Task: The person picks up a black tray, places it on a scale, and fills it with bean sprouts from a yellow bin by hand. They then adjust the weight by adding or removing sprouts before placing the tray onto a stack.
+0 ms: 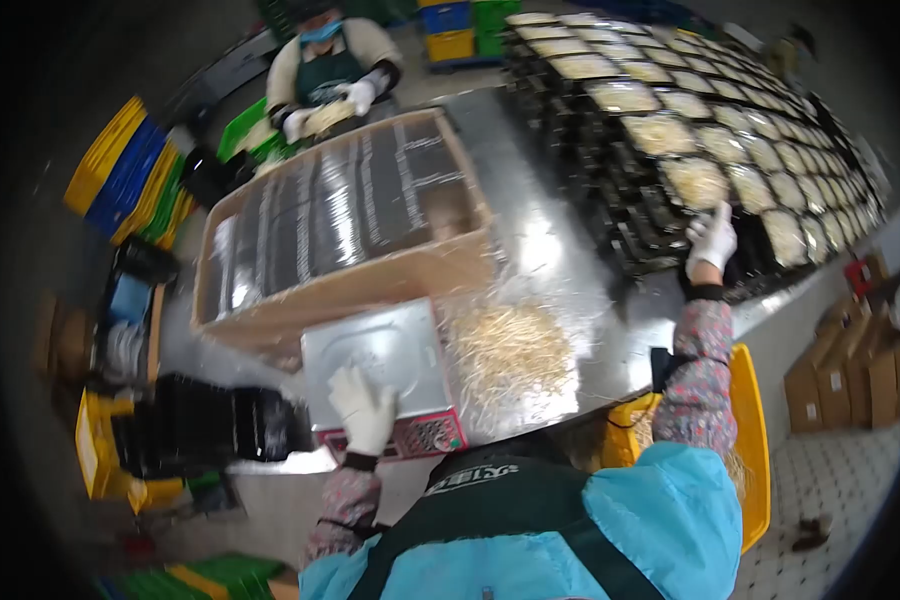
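Observation:
My left hand point(362, 408), in a white glove, is over the near part of a kitchen scale's metal plate point(370, 345), its fingers apart and nothing held. The scale's red front point(430, 435) faces me. To its right lies a loose pile of thin pale strands, like enoki mushrooms point(515, 350). My right hand point(711, 238), also gloved, reaches to the right and grips the near edge of a black tray of enoki mushrooms point(695, 183). That tray sits among several rows of similar filled trays point(720, 145), stacked high.
Beyond the scale, a cardboard box point(370, 285) holds wrapped black trays point(340, 205). Across the table a co-worker point(335, 75) handles pale strands above a green crate point(240, 130). Black trays point(205, 425) stand at left; a yellow bin point(752, 450) is by my right side.

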